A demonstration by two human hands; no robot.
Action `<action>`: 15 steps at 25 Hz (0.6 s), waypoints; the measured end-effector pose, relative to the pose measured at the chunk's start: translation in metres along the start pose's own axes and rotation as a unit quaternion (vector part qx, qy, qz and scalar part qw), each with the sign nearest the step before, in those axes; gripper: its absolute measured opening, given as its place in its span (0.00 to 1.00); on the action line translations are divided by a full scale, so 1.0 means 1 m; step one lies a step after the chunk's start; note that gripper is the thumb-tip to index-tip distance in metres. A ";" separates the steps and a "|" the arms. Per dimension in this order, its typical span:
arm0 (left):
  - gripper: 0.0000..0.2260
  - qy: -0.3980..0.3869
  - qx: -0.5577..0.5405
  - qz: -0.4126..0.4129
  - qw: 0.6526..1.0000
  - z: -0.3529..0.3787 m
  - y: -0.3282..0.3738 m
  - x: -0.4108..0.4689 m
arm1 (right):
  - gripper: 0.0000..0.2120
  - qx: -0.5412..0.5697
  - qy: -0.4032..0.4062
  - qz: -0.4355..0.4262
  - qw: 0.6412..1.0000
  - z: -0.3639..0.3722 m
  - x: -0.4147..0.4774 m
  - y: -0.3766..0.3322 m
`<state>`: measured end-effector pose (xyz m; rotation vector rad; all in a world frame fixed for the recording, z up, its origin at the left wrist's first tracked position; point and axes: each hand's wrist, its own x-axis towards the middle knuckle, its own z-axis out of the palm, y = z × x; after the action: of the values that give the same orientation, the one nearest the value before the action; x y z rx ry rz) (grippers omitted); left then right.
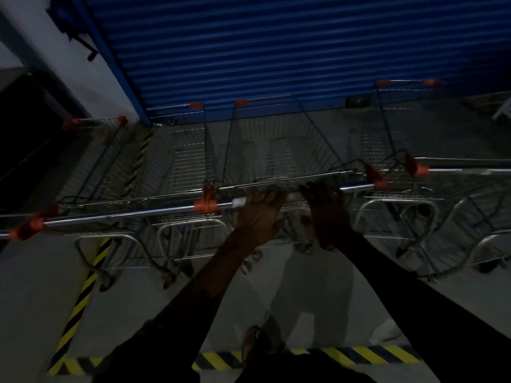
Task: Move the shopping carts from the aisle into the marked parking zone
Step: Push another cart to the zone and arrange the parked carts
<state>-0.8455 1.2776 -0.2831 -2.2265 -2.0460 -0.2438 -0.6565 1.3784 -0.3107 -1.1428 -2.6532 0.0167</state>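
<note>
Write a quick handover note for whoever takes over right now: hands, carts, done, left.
Left hand and right hand: both on the handle of the middle cart.
Carts: row facing the blue shutter, inside the yellow-black floor tape; neighbours on the left and right.
Done: several carts parked.
Left: settle this one in line, let go; others outside aren't visible.

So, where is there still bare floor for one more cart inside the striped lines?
Bare floor lies behind the carts, between the near striped line and the cart wheels, and at far right before the blue shutter. The row is crowded: the held cart, under both hands, stands close between neighbours.
</note>
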 end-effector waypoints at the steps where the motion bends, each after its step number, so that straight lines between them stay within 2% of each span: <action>1: 0.33 -0.004 0.010 -0.004 1.000 0.002 0.016 0.009 | 0.42 -0.007 -0.011 0.000 1.000 -0.006 -0.005 0.013; 4: 0.32 0.005 0.023 -0.014 1.000 0.012 0.053 0.033 | 0.45 -0.026 -0.035 0.011 0.999 -0.018 -0.019 0.053; 9: 0.32 -0.019 0.010 -0.049 0.999 0.021 0.102 0.061 | 0.41 0.009 -0.068 0.011 0.998 -0.038 -0.033 0.112; 12: 0.31 -0.016 0.006 -0.029 0.999 0.023 0.115 0.082 | 0.42 0.036 -0.057 -0.012 0.998 -0.042 -0.032 0.133; 15: 0.30 0.015 -0.028 0.005 1.000 0.027 0.126 0.110 | 0.35 0.054 -0.016 -0.006 0.998 -0.045 -0.027 0.149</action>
<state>-0.7096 1.3790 -0.2849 -2.2503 -2.0367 -0.3339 -0.5216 1.4586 -0.2892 -1.1006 -2.6513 0.1762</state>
